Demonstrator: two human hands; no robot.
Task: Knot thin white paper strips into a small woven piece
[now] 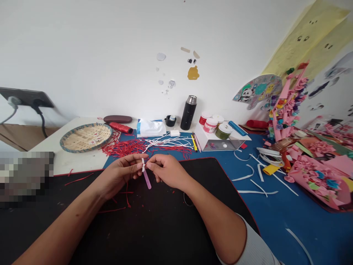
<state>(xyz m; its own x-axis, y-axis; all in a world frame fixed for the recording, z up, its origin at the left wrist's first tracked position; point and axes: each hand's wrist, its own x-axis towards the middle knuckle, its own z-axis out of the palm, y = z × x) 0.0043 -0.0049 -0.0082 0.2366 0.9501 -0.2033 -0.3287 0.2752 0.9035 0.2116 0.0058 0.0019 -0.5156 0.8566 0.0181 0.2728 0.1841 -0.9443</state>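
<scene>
On my view, the left hand (120, 175) and right hand (167, 171) meet above the black desk mat (143, 228). The fingers (138, 165) of both hands are closed in a tight pinch on a narrow white paper strip (143, 165), which is wrapped around the upper end of a slim pink stick (146, 180). The stick hangs tilted below the pinch, clear of the mat. Just beyond the hands, red paper shreds (124, 148) and loose white strips (168, 141) lie on the blue table (303, 228). A woven tray (66, 142) sits to the left, and paint jars (211, 125) stand further back, beside a black thermos (189, 114).
</scene>
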